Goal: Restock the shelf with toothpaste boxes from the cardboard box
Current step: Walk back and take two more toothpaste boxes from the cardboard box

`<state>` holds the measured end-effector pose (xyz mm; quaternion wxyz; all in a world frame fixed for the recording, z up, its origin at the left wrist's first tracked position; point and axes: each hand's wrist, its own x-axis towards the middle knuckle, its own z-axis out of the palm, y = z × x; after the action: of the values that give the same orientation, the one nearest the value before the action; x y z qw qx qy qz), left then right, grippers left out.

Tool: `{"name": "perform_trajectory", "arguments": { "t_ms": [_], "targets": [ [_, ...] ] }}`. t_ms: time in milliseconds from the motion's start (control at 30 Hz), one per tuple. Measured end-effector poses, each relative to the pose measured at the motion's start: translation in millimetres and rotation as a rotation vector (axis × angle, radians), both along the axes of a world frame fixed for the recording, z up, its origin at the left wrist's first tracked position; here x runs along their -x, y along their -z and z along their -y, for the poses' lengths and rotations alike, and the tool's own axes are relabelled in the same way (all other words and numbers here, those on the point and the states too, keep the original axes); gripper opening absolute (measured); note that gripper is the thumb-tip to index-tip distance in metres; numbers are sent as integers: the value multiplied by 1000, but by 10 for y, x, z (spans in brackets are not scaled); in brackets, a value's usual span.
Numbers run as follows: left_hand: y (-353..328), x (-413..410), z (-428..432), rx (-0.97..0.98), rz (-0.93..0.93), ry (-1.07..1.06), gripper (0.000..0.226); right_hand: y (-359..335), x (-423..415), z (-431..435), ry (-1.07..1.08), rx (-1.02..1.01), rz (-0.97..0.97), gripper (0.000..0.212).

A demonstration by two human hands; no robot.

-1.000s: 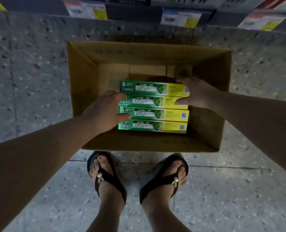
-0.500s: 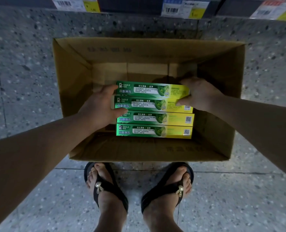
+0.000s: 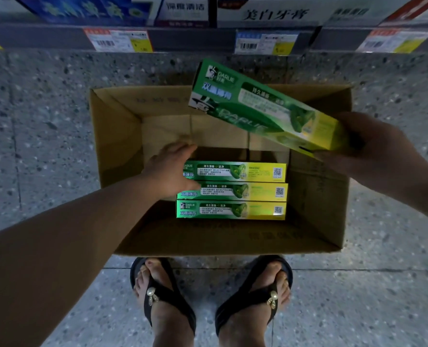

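An open cardboard box (image 3: 112, 136) stands on the floor in front of my feet. Three green and yellow toothpaste boxes (image 3: 235, 191) lie side by side on its bottom. My right hand (image 3: 373, 151) grips the yellow end of a fourth toothpaste box (image 3: 255, 106), held tilted above the cardboard box's right side with its green end pointing up and left. My left hand (image 3: 170, 171) reaches into the cardboard box, fingers spread over the left ends of the far two lying boxes. The shelf (image 3: 192, 38) runs along the top edge.
The shelf edge carries price tags (image 3: 117, 41) and holds other boxed products (image 3: 270, 11). Speckled stone floor surrounds the cardboard box. My two feet in black sandals (image 3: 162, 294) stand just behind the box's near wall.
My right hand has lifted the farthest toothpaste box out of the cardboard box and tilted it. Three boxes stay inside. The view has tipped up and the shelf shows more.
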<state>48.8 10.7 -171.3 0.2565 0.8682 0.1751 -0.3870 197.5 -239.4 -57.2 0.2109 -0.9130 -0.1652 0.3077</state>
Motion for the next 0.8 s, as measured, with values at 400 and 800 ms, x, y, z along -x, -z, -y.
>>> {"name": "perform_trajectory", "arguments": {
  "t_ms": [400, 800],
  "targets": [
    [-219, 81, 40, 1, 182, 14, 52, 14, 112, -175, -14, -39, 45, 52],
    [-2533, 694, -264, 221, 357, -299, 43, -1999, 91, -445, -85, -128, 30, 61]
  ]
}}
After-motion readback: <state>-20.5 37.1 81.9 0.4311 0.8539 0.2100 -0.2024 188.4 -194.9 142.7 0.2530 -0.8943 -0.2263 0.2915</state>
